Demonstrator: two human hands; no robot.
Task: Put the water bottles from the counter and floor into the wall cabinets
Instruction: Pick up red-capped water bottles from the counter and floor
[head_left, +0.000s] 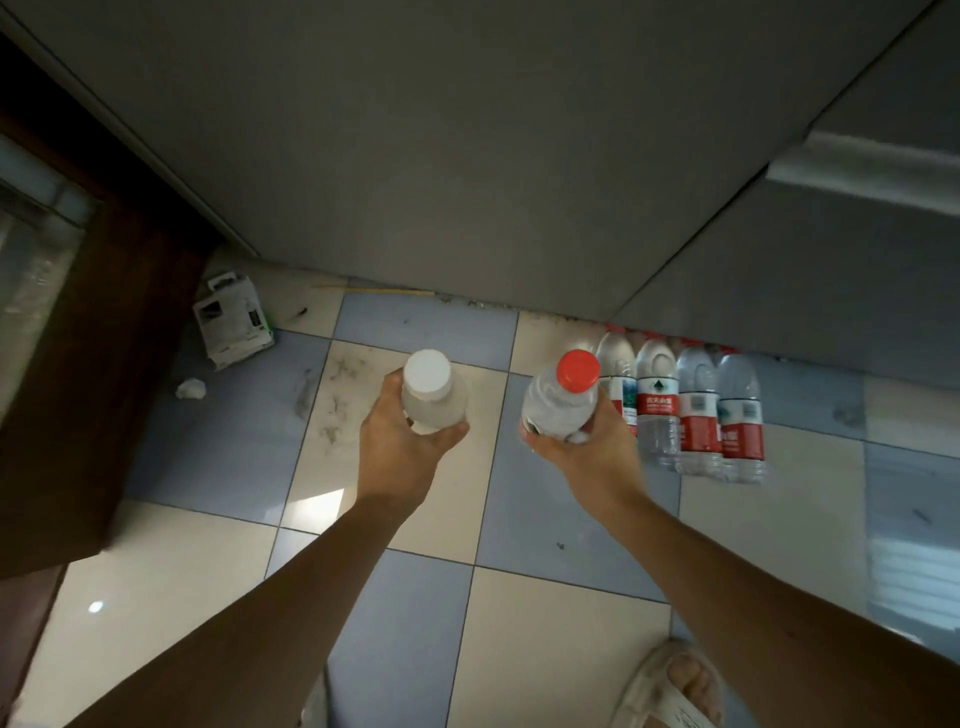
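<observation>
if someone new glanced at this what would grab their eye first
The two hands mid-frame: the left hand holds a white-capped bottle, the right hand a red-capped bottle. Next, the row of red-labelled bottles lying on the checkered floor beside the grey cabinet.

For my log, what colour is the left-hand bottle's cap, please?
White cap, clearest in the head view.

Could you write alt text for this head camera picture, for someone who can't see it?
Seen from above, a person's left hand holds a white-capped bottle and the right hand a red-capped water bottle over a blue and cream tiled floor. A row of water bottles lies by grey cabinets; a small box sits left.
</observation>
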